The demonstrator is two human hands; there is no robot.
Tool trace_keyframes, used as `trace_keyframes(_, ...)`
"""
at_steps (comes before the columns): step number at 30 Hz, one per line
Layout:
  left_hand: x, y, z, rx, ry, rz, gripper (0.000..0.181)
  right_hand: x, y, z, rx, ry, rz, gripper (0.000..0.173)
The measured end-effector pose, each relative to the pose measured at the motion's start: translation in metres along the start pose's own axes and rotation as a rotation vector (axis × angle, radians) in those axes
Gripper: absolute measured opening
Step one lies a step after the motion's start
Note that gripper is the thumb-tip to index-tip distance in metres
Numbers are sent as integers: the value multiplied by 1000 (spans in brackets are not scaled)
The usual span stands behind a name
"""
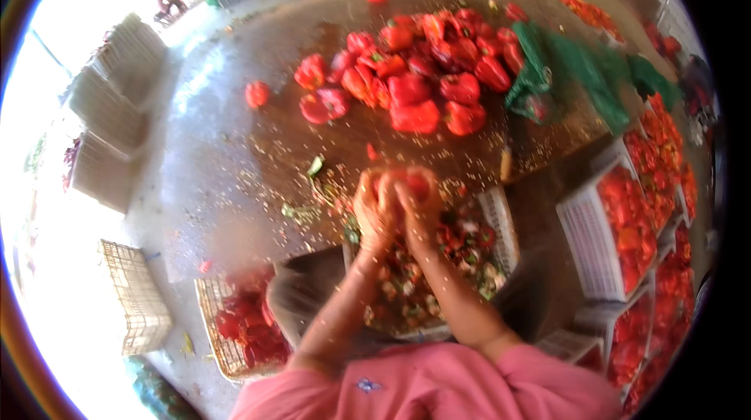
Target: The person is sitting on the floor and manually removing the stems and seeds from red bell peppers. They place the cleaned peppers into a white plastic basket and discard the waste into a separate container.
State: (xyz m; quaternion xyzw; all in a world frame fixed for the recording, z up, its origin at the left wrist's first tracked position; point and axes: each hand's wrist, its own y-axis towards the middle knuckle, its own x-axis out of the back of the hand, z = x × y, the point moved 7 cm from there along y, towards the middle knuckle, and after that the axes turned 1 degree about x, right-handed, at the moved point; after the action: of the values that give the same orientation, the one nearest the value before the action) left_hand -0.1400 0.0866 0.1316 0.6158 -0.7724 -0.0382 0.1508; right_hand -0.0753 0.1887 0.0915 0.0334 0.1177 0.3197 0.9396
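Both of my hands are closed around one red bell pepper [418, 184], with the thumbs side by side on top. My left hand [375, 209] grips its left side and my right hand [421, 203] its right; the fingers underneath are hidden. Below my wrists, between my knees, sits a crate [499, 223] of pepper cores, stems and seedy scraps. Ahead on the worktable [281, 144] lies a heap of whole red bell peppers [410, 88]. Pale seeds cling to my forearms and dot the tabletop.
A knife [506, 163] with a light handle lies right of my hands. Green mesh netting [587, 68] drapes beyond it. Crates of red peppers [628, 232] stand at right; a basket of pepper pieces [249, 326] stands at lower left. An upright crate [138, 297] and stacked crates [111, 115] are further left.
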Motion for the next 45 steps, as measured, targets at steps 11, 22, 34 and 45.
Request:
trace_keyframes(11, 8, -15, -40, -107, 3, -216, 25, -24, -12, 58, -494, 568, 18, 32)
trace_keyframes(22, -15, -67, -32, -100, -115, -184, 23, 26, 22, -18, 95, -27, -14, 34)
trace_keyframes(34, -27, -90, -34, -42, -198, 442, 17, 99, 40, -129, -111, 64, -132, 33)
trace_keyframes(45, -45, -57, -19, -567, 848, 799, 43, 66, 17, -37, 112, -557, 160, 38)
